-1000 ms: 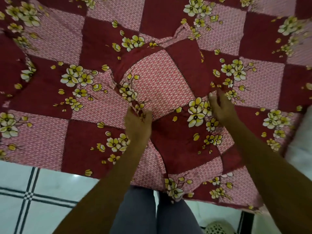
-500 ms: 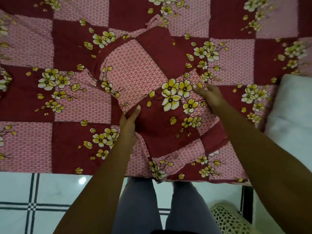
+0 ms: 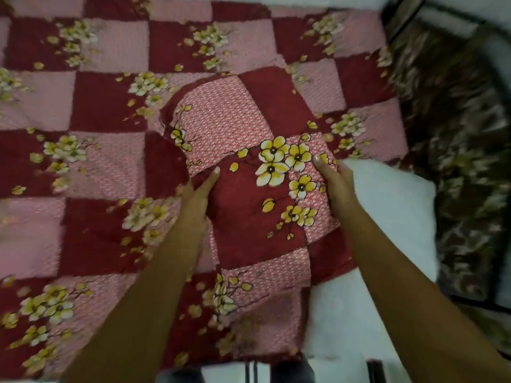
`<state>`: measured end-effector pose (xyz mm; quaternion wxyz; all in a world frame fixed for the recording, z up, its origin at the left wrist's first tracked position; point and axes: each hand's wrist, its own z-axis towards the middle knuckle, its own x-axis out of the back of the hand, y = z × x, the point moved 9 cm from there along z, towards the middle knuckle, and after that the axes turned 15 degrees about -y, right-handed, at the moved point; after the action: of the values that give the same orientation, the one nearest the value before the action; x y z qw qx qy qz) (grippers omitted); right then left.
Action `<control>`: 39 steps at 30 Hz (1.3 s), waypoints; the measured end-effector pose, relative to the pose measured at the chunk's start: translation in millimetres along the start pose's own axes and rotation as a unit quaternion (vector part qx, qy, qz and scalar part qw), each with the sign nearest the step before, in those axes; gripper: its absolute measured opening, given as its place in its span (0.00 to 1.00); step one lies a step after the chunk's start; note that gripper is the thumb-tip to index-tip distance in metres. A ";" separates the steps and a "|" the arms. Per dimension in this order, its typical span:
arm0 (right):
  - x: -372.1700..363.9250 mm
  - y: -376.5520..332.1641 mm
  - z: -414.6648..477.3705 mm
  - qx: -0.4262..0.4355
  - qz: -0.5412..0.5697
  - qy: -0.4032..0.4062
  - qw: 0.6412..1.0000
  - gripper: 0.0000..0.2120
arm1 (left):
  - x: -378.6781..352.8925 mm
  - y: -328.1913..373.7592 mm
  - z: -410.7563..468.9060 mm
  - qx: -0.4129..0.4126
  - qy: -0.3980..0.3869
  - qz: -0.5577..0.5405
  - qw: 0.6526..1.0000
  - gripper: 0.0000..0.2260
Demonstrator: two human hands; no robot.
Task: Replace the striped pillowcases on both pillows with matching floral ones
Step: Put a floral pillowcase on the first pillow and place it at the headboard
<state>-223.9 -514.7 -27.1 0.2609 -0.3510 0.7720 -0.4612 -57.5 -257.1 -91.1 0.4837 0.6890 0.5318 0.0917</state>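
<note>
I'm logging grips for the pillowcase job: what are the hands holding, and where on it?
Both hands hold the floral pillow: the left hand grips its left edge, the right hand its right edge, thumbs on top.

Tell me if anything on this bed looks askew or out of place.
The floral pillow, gripped by left hand and right hand, sits skewed against the checked bedspread; a bare white pillow lies at its right.

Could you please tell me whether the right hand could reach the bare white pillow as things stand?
Probably yes: the white pillow lies exposed right beside the right hand, but that hand grips the floral pillow and would have to let go first.
</note>
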 end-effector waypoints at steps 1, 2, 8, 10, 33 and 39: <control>38.9 -16.8 12.2 0.016 0.010 0.006 1.000 0.08 | -41.2 -1.7 23.4 -0.013 -0.020 -0.008 1.000 0.30; 53.7 -23.8 17.0 0.019 0.014 0.009 1.000 0.08 | -59.4 -3.2 31.5 -0.010 -0.027 -0.020 0.999 0.29; 195.9 -102.1 101.6 0.081 0.015 0.027 0.996 0.18 | -229.6 15.3 135.1 -0.027 -0.105 -0.051 0.993 0.23; 228.8 -121.8 133.0 0.092 0.014 0.039 0.995 0.24 | -270.9 26.8 165.2 -0.030 -0.141 -0.055 0.988 0.23; 379.5 -82.4 371.7 0.014 -0.227 0.128 0.965 0.31 | -356.5 -50.0 416.7 0.013 -0.142 0.099 0.985 0.22; 369.0 -81.1 344.7 0.058 -0.367 0.183 0.910 0.30 | -331.1 -77.7 388.8 0.072 -0.107 0.172 0.977 0.35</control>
<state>-176.9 -1012.5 -134.8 -0.0525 -0.5034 0.5948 -0.6246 3.4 -753.0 -222.2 0.4641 0.8088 0.3561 0.0608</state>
